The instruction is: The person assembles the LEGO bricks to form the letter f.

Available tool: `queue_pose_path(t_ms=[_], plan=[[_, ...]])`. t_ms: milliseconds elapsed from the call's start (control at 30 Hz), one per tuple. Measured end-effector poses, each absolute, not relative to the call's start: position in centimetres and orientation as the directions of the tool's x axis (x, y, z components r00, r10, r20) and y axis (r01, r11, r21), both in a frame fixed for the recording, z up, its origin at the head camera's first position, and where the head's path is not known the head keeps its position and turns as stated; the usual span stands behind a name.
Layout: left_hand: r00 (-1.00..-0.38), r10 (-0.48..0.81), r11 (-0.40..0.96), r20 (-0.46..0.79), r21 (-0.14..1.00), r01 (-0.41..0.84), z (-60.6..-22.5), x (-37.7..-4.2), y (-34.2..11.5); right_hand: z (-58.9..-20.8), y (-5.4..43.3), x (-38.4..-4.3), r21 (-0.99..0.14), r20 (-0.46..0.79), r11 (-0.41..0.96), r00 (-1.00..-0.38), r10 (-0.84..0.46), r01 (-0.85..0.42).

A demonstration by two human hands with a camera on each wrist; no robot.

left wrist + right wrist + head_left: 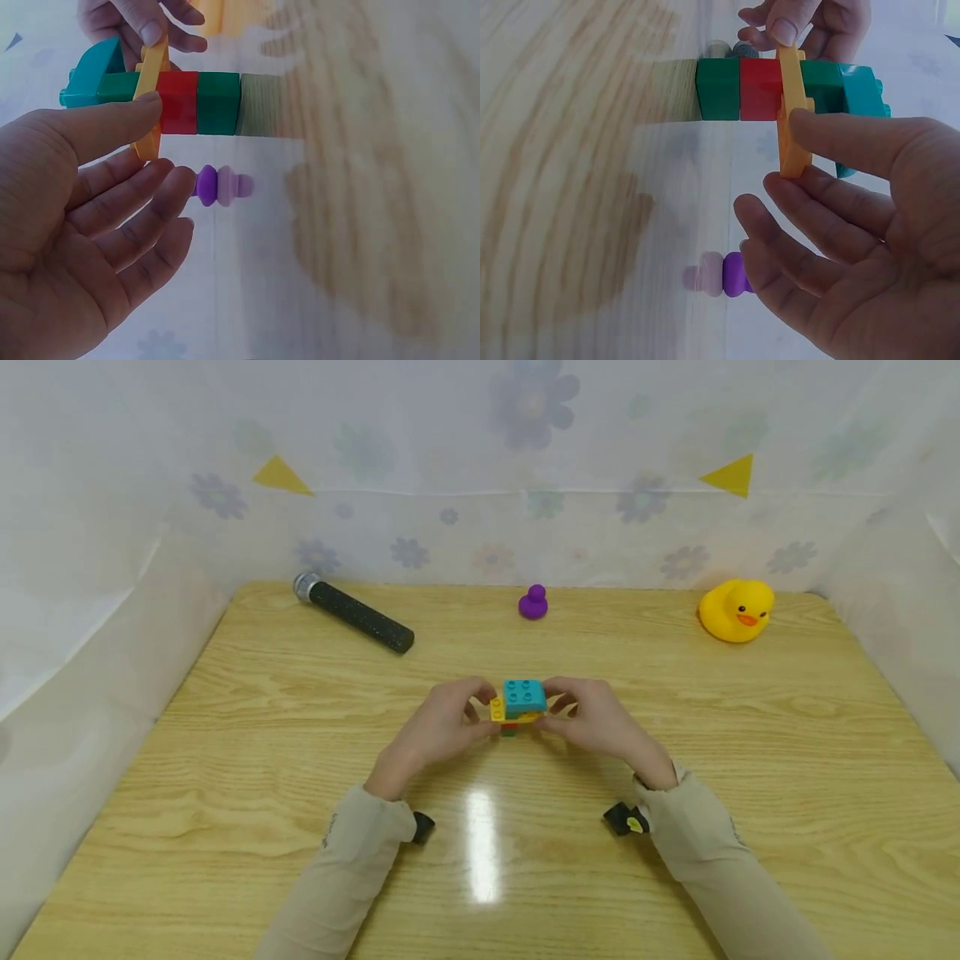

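A stack of toy building bricks stands upright on the table between the two hands. From the bottom up it has a green brick (219, 103), a red brick (178, 103), a long yellow plate (793, 142), another green brick (821, 86) and a curved teal brick (525, 695) with studs on top. My left hand (447, 718) pinches the left end of the yellow plate between thumb and fingers. At the plate's other end, my right hand (596, 717) pinches it in the same way. The remaining fingers of both hands spread loosely below the plate.
Along the back of the wooden table (247, 777) lie a black microphone (360, 617), a small purple duck (533, 604) and a larger yellow duck (735, 612). Flowered white cloth (450, 468) with two yellow triangles hangs behind.
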State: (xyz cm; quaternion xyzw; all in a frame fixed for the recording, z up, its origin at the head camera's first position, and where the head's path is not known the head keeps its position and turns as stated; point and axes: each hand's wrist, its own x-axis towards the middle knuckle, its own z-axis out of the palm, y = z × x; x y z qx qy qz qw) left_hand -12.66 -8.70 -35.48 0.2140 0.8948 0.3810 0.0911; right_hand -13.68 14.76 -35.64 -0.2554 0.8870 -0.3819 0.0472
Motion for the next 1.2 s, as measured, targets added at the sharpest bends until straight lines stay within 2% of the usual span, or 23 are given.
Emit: queue_pose_path(t_ms=[233,633,933,1200], plan=[[-0.894,0.448,0.611,0.036,0.718,0.335,-35.6,-12.8,-8.7,-35.4,14.6,-13.7,-0.726,0.167,0.553,-0.884,-0.436,-0.409],[-0.892,0.436,0.513,0.116,0.783,0.352,-35.3,-13.0,-8.8,-35.1,14.6,-13.6,-0.785,0.172,0.512,-0.917,-0.359,-0.348],[-0.938,0.340,0.626,0.070,0.727,0.282,-35.6,-13.0,-8.0,-35.8,14.4,-13.7,-0.791,0.139,0.516,-0.918,-0.371,-0.328],[-0.929,0.370,0.701,0.016,0.651,0.291,-35.7,-12.8,-8.0,-36.2,14.3,-13.6,-0.788,0.013,0.558,-0.913,-0.407,-0.260]])
